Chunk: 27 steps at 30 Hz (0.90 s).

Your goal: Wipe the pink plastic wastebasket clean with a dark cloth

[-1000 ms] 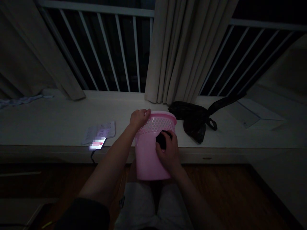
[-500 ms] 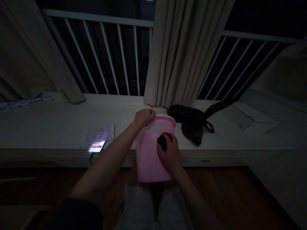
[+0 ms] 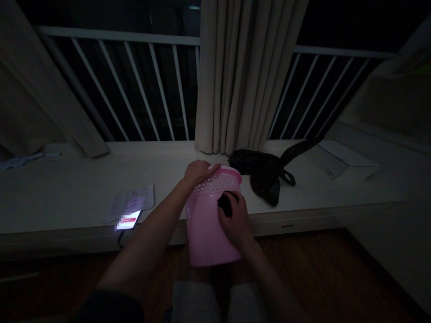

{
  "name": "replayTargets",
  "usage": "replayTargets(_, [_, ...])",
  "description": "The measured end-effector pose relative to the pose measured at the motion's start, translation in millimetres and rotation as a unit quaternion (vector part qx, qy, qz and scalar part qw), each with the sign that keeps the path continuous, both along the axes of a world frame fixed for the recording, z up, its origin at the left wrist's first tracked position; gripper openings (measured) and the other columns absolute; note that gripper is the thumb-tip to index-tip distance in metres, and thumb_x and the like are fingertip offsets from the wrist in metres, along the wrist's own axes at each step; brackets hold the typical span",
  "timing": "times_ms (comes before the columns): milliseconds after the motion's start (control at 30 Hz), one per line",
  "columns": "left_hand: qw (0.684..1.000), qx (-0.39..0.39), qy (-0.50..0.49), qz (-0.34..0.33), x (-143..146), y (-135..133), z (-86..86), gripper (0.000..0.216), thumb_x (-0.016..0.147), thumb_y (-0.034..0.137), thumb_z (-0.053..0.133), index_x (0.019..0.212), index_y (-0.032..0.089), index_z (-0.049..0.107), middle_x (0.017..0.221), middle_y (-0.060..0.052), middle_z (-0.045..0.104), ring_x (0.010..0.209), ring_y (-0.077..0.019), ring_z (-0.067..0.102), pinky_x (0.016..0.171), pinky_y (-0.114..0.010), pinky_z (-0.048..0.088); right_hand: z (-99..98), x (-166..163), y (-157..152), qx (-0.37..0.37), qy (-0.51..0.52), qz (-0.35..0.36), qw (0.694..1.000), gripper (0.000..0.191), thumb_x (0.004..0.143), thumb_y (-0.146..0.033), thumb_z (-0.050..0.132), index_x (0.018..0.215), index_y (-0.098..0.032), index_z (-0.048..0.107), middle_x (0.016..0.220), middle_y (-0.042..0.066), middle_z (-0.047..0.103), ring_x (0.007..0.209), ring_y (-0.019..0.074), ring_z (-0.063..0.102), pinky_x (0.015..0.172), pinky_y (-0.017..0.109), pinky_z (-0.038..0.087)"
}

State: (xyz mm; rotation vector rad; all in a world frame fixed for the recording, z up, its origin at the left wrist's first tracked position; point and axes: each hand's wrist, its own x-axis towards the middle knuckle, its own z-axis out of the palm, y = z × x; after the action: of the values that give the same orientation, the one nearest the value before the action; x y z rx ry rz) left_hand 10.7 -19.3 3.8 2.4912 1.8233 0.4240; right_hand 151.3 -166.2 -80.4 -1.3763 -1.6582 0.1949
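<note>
Pink wastebasket (image 3: pixel 208 235) at 12 o'clock from the person's pale shorts (image 3: pixel 197 303), by the window ledge's (image 3: pixel 168 157) front edge. Left hand (image 3: pixel 198 172) clamped on its rim, 11 o'clock. Right hand (image 3: pixel 237 220) curled round a black wad (image 3: pixel 225 204) at the near wall, 3 o'clock side; can't tell what it is. Black plastic bag (image 3: pixel 266 179) at 2, lit phone (image 3: pixel 129 220) at 9, both on the ledge.

Left hand (image 3: pixel 197 172): is reaching farther across the rim of the pink bin (image 3: pixel 207 233), one digit now extending along it. Middle curtain (image 3: pixel 242 80): is sitting farther left in view. Greenish patch (image 3: pixel 424 66): is now showing at right edge.
</note>
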Motion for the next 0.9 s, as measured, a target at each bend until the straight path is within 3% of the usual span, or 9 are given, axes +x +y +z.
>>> replayTargets(200, [1.0,0.0,-0.007,-0.003,-7,1,-3.9,0.074,0.084,0.075,0.029,0.074,0.015,0.071,0.078,-0.014,0.07,0.082,-0.0264,0.065,0.072,-0.033,0.044,0.5,-2,1,0.006,-0.014,0.008,1.0,0.046,0.081,-0.028,0.056,0.127,-0.018,0.053,0.13,0.015,0.046,0.125,0.0279,0.044,0.107,0.048,0.039])
replayTargets(333, [1.0,-0.011,-0.01,-0.002,-9,-1,0.2,0.065,0.087,0.069,0.033,0.081,0.016,0.071,0.085,-0.013,0.071,0.087,-0.0267,0.065,0.077,-0.034,0.045,0.2,-1,6,0.002,-0.01,0.016,1.0,0.044,0.081,-0.027,0.055,0.124,-0.018,0.053,0.128,0.015,0.048,0.122,0.0272,0.047,0.105,0.048,0.041])
replayTargets(467, [0.984,0.047,-0.158,-0.064,-34,-5,-5.2,0.051,0.092,0.053,0.031,0.101,0.017,0.067,0.104,-0.01,0.07,0.098,-0.0222,0.062,0.088,-0.034,0.046,-0.7,6,8,-0.027,-0.007,0.031,0.999,0.041,0.082,-0.027,0.055,0.122,-0.018,0.054,0.125,0.014,0.051,0.119,0.0264,0.049,0.104,0.047,0.042])
replayTargets(600, [0.943,0.114,-0.313,0.024,-87,-14,-44.0,0.047,0.092,0.041,0.027,0.104,0.016,0.065,0.11,-0.01,0.067,0.107,-0.022,0.059,0.099,-0.038,0.043,-4.0,19,11,-0.053,0.018,0.054,0.997,0.045,0.082,-0.029,0.055,0.126,-0.019,0.05,0.124,0.013,0.053,0.118,0.0249,0.05,0.105,0.047,0.041])
replayTargets(700, [0.913,0.082,-0.384,0.113,-118,-26,-85.3,0.044,0.089,0.035,0.033,0.116,0.016,0.061,0.123,-0.012,0.062,0.114,-0.0232,0.057,0.101,-0.043,0.044,-7.2,27,17,-0.077,0.053,0.077,0.993,0.05,0.081,-0.03,0.055,0.129,-0.02,0.047,0.127,0.013,0.052,0.12,0.0241,0.05,0.106,0.046,0.04])
replayTargets(800, [0.902,0.015,-0.42,0.099,-125,-37,-115.1,0.049,0.084,0.031,0.043,0.13,0.017,0.053,0.133,-0.012,0.057,0.115,-0.0234,0.058,0.097,-0.043,0.048,-10.8,32,29,-0.109,0.107,0.057,0.987,0.054,0.08,-0.032,0.054,0.131,-0.018,0.045,0.132,0.014,0.049,0.124,0.0246,0.048,0.109,0.046,0.037])
replayTargets(900, [0.899,0.015,-0.428,0.089,-119,-42,-124.2,0.054,0.081,0.024,0.046,0.135,0.017,0.049,0.139,-0.012,0.053,0.123,-0.023,0.053,0.102,-0.042,0.045,-15.3,37,48,-0.158,0.188,-0.002,0.969,0.057,0.078,-0.033,0.053,0.132,-0.017,0.045,0.133,0.014,0.051,0.122,0.0252,0.05,0.107,0.046,0.039])
